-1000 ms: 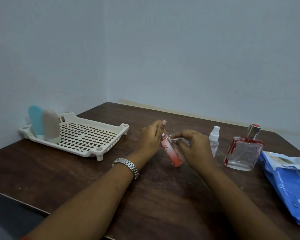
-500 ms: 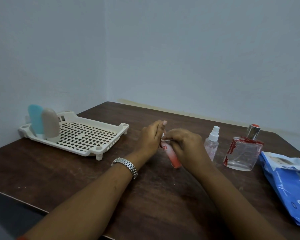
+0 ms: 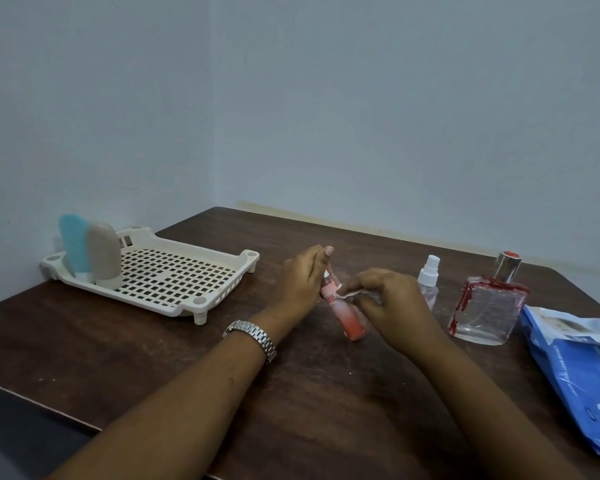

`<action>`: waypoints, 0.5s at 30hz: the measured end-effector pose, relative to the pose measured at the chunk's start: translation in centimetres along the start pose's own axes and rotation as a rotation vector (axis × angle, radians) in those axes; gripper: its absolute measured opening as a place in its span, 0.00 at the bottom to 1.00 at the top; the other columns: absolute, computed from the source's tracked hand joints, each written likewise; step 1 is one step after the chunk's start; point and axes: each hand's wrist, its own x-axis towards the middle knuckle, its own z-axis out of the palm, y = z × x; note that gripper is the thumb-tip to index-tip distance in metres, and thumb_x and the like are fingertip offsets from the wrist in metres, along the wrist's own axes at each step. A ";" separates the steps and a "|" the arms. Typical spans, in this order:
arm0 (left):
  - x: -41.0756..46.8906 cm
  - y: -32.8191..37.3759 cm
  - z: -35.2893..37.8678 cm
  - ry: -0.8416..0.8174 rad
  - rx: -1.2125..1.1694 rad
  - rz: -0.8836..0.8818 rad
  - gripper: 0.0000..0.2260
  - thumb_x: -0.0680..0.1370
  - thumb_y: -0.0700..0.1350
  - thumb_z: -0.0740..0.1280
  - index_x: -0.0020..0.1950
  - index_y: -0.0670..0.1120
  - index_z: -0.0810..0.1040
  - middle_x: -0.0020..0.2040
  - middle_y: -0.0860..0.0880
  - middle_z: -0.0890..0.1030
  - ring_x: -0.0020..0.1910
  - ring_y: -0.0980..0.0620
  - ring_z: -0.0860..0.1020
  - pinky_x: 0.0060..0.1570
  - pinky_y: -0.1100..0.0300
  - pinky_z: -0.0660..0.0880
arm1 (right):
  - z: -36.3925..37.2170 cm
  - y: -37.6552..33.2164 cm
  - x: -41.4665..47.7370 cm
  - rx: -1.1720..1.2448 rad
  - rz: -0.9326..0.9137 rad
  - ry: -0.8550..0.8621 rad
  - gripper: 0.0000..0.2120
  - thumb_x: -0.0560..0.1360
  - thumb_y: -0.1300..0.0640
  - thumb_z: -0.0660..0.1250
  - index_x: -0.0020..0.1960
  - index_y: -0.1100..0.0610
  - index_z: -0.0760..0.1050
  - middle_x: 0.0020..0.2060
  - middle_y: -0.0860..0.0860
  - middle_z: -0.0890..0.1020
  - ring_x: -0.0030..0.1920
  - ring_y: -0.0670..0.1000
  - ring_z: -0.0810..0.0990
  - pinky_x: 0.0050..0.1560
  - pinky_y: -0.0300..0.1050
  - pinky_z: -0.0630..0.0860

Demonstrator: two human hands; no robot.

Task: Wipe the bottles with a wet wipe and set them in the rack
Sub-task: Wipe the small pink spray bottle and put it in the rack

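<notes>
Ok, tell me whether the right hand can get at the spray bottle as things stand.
Probably yes. The spray bottle stands just beyond the right hand with nothing between them, but that hand is busy pressing a wipe to the pink bottle.

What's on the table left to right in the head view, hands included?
rack with blue bottle then beige bottle → left hand → pink bottle → right hand with wet wipe → small spray bottle → square glass perfume bottle → blue wipes pack.
</notes>
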 end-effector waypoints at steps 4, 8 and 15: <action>0.1 0.1 -0.1 -0.032 -0.028 -0.010 0.17 0.83 0.49 0.55 0.39 0.43 0.73 0.34 0.42 0.77 0.31 0.55 0.73 0.33 0.61 0.67 | 0.4 0.2 0.1 0.036 0.100 0.052 0.09 0.72 0.65 0.69 0.48 0.55 0.82 0.43 0.43 0.80 0.41 0.35 0.73 0.43 0.21 0.66; -0.1 0.4 0.2 -0.066 -0.306 -0.160 0.14 0.84 0.48 0.52 0.41 0.46 0.70 0.36 0.50 0.79 0.34 0.60 0.77 0.38 0.63 0.73 | 0.7 0.0 -0.3 0.062 -0.030 0.010 0.11 0.70 0.66 0.71 0.45 0.52 0.83 0.43 0.42 0.80 0.43 0.34 0.75 0.46 0.24 0.70; -0.6 1.3 0.7 -0.146 -0.580 -0.308 0.14 0.84 0.49 0.52 0.44 0.46 0.73 0.37 0.54 0.77 0.36 0.60 0.75 0.35 0.68 0.71 | 1.2 -0.1 0.3 0.083 -0.002 0.169 0.10 0.70 0.66 0.70 0.47 0.53 0.83 0.44 0.44 0.82 0.43 0.32 0.74 0.47 0.21 0.67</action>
